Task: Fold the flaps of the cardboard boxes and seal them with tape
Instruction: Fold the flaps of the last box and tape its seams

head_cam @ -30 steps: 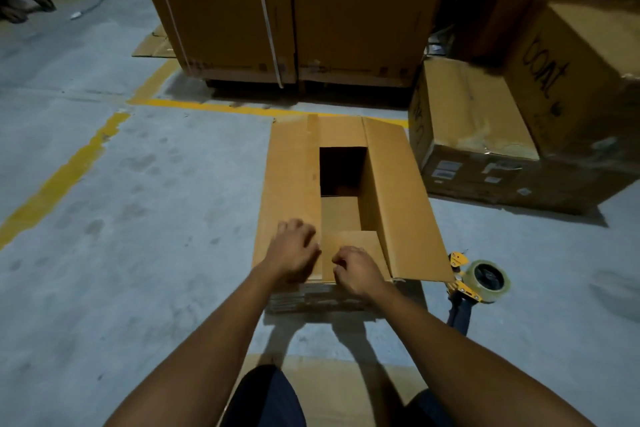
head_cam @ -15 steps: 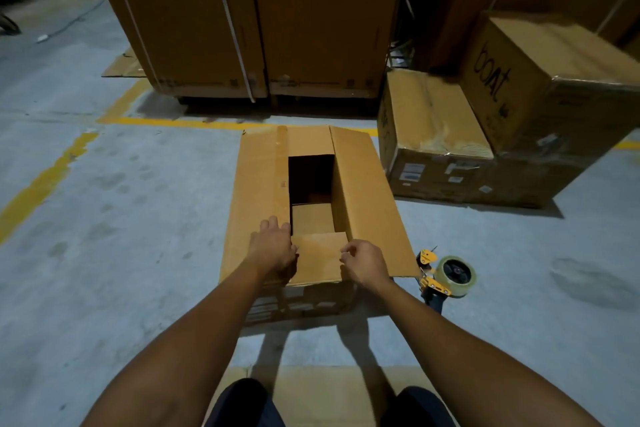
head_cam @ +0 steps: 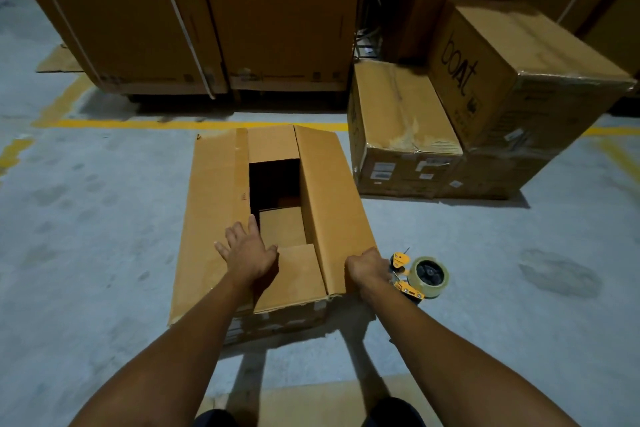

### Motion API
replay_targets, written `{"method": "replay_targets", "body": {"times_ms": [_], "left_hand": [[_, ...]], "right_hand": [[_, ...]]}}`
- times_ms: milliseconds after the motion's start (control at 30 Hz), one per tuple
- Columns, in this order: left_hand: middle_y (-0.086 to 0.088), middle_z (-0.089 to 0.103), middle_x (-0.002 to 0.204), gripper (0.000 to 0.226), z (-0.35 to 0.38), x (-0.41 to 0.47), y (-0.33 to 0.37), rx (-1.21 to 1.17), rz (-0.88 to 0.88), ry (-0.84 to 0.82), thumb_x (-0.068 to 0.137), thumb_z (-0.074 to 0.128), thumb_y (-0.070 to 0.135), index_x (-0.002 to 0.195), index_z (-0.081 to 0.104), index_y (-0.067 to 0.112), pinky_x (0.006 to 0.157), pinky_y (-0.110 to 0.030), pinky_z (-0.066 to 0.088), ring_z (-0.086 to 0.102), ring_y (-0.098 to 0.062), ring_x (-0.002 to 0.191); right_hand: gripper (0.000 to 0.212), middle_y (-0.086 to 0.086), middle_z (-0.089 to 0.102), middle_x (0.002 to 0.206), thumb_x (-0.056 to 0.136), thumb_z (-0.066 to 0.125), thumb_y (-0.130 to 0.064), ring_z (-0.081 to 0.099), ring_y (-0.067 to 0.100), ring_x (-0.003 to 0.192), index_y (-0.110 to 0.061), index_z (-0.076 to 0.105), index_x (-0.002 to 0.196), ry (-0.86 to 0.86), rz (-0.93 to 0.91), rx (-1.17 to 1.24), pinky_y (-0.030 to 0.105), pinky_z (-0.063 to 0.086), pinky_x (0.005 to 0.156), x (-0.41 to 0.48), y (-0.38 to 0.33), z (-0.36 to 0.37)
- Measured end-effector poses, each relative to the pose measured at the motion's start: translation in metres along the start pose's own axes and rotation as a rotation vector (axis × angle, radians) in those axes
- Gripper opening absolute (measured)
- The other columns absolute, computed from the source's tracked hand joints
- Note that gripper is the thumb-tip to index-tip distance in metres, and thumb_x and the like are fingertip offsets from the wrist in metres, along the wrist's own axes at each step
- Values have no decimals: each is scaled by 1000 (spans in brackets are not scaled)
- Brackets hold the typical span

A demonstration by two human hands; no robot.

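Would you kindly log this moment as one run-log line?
step: folding flaps | left hand: flat on left flap | right hand: grips right flap edge | box: top partly open | tape dispenser: beside box

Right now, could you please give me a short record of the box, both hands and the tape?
box: on the floor, top not yet closed, dark gap in the middle
left flap: folded flat
right flap: folded over, untaped
left hand: fingers spread, pressing flat on the left flap
right hand: curled at the right flap's near corner; grip hidden
dispenser: on the floor, right of the box, beside the right hand
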State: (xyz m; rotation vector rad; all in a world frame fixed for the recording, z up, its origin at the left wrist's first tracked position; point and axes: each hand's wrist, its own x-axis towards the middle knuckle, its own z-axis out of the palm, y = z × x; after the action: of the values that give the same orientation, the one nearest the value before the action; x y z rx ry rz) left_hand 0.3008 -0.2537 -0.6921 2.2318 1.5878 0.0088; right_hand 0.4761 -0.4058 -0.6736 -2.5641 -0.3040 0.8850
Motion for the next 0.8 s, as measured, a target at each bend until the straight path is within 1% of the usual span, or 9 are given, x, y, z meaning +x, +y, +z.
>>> {"method": "replay_targets", "body": {"times_ms": [133,200,300,400,500,567,633,700,800], "left_hand": [[-17,31,149,78,-9,-1,-1,-31,13,15,92,60,47,153,20,17,114,-61,21,26,-39,139],[-17,33,149,73,-13,-1,-8,-54,39,6,94,60,45,151,25,15,113,-58,25,29,-38,138],[-14,38,149,64,-17,-5,-23,-89,90,-22,94,60,41,146,35,13,111,-54,32,34,-36,136],[-12,51,135,47,-21,-14,-32,-157,154,-53,95,61,35,133,49,11,106,-49,40,46,-31,124],[-14,56,127,38,-27,-30,-32,-211,170,-95,98,58,30,128,51,7,100,-44,44,52,-30,115],[-18,56,131,40,-31,-38,-34,-247,155,-121,101,55,27,133,49,4,97,-39,44,53,-33,117],[-20,53,139,48,-35,-46,-37,-263,143,-139,102,52,28,142,42,2,98,-36,42,52,-36,124],[-20,50,144,54,-39,-54,-44,-270,136,-148,103,51,29,147,37,2,100,-36,41,50,-36,129],[-19,50,145,53,-43,-63,-55,-242,144,-142,102,52,28,147,38,3,102,-36,41,50,-35,129]], "right_hand": [[49,24,36,146,95,57,-27,32,46,133,-6,43,136,11,46,36,44,41,95,-3,-1,-15],[47,23,42,143,94,58,-26,32,45,134,-5,43,135,40,37,41,42,39,90,-5,2,-25],[44,18,49,138,92,58,-26,35,43,132,-8,46,131,98,14,55,50,41,101,-13,2,-38],[46,14,49,138,91,61,-24,39,39,131,-13,48,133,189,-25,70,55,39,104,-32,-4,-51],[45,13,57,133,92,60,-16,53,36,121,-14,52,136,231,-181,150,44,48,92,-49,-12,-59],[34,12,66,122,93,59,-13,63,34,106,-15,60,126,217,-302,219,39,53,79,-63,-19,-58],[23,9,71,111,93,60,-16,66,31,96,-16,66,115,199,-412,246,38,54,74,-81,-28,-51],[25,9,71,107,94,61,-14,66,30,95,-16,67,118,166,-494,238,35,54,72,-98,-36,-39],[36,9,68,119,95,63,-13,66,27,103,-17,63,130,131,-586,175,27,51,75,-117,-46,-14]]}}
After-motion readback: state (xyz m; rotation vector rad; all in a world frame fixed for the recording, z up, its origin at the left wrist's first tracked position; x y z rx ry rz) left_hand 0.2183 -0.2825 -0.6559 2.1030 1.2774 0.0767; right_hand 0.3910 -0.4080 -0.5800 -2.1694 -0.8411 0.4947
